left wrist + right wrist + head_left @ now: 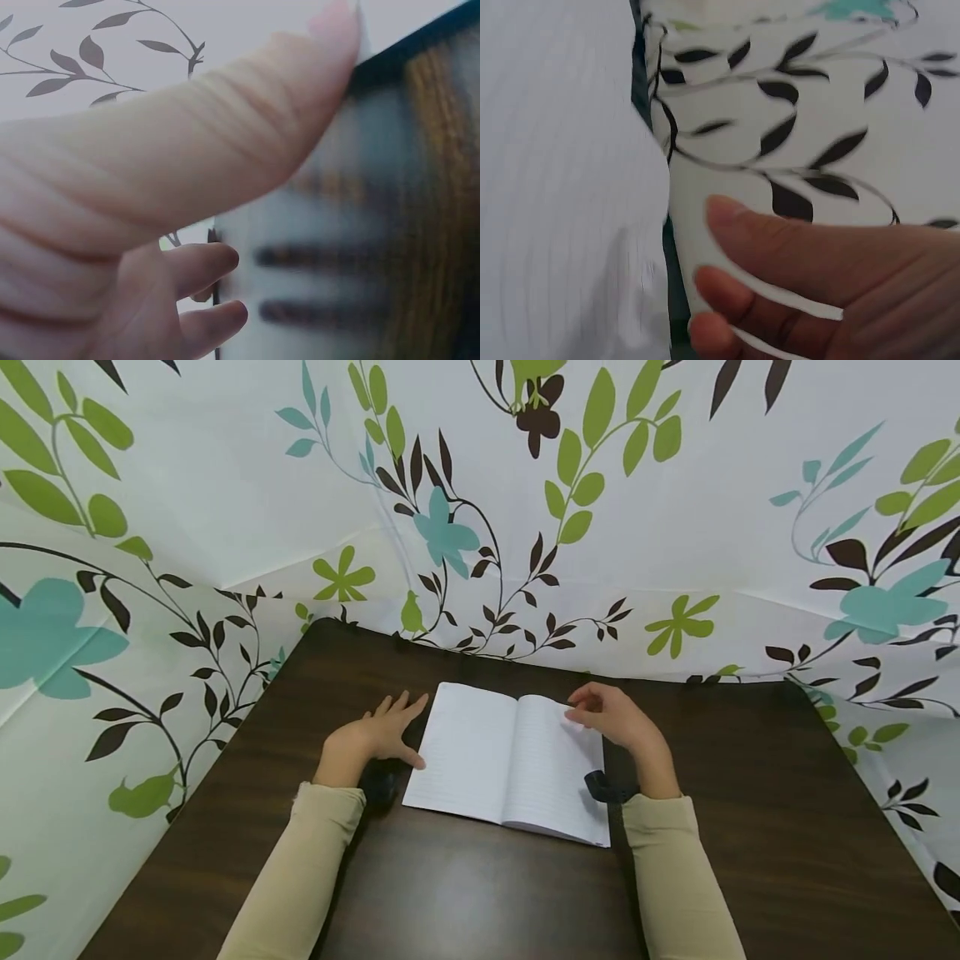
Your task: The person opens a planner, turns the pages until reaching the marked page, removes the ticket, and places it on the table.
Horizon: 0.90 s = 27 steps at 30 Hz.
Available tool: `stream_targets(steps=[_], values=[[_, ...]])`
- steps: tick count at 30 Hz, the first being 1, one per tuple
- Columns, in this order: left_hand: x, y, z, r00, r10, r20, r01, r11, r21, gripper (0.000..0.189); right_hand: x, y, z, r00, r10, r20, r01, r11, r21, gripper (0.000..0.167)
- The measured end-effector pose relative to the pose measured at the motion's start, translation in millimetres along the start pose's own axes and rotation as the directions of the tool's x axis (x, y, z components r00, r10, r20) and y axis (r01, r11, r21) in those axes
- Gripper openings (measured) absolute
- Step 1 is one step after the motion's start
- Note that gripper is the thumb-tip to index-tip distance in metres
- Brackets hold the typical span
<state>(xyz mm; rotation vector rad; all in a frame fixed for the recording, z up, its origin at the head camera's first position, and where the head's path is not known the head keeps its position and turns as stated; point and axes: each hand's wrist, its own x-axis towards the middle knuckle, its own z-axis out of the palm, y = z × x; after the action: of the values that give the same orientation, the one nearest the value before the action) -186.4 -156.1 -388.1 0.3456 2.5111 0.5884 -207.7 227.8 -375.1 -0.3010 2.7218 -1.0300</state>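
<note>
An open notebook with blank lined pages lies on the dark wooden table. At its left edge my left hand has its fingers spread, and the thumb touches the page border. Over the upper right corner of the right page is my right hand, its fingers loosely bent. In the right wrist view a gap shows between that thumb and the fingers, with nothing held in it. The right page curves up a little near the spine.
Dark wood of the table extends on both sides of the notebook. A white cloth with leaves, flowers and birds hangs behind and at the sides. Black camera straps sit at the wrists, below beige sleeves.
</note>
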Motion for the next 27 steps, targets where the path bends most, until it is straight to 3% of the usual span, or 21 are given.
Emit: stream_targets(steps=[13, 22, 27], values=[[7.0, 8.8, 2.3, 1.000, 0.018, 0.018, -0.019, 1.000, 0.024, 0.107, 3.3, 27, -4, 0.989, 0.146, 0.021, -0.142, 0.982, -0.123, 0.055], [3.2, 4.5, 2.5, 0.999, -0.002, 0.038, 0.000, 0.999, 0.053, 0.105, 2.9, 32, 2, 0.987, 0.158, 0.006, -0.157, 0.985, -0.070, 0.048], [5.7, -3.4, 3.4, 0.999, 0.023, 0.034, -0.025, 0.998, 0.052, 0.106, 4.8, 31, 4, 0.990, 0.138, -0.017, -0.139, 0.989, -0.045, 0.037]])
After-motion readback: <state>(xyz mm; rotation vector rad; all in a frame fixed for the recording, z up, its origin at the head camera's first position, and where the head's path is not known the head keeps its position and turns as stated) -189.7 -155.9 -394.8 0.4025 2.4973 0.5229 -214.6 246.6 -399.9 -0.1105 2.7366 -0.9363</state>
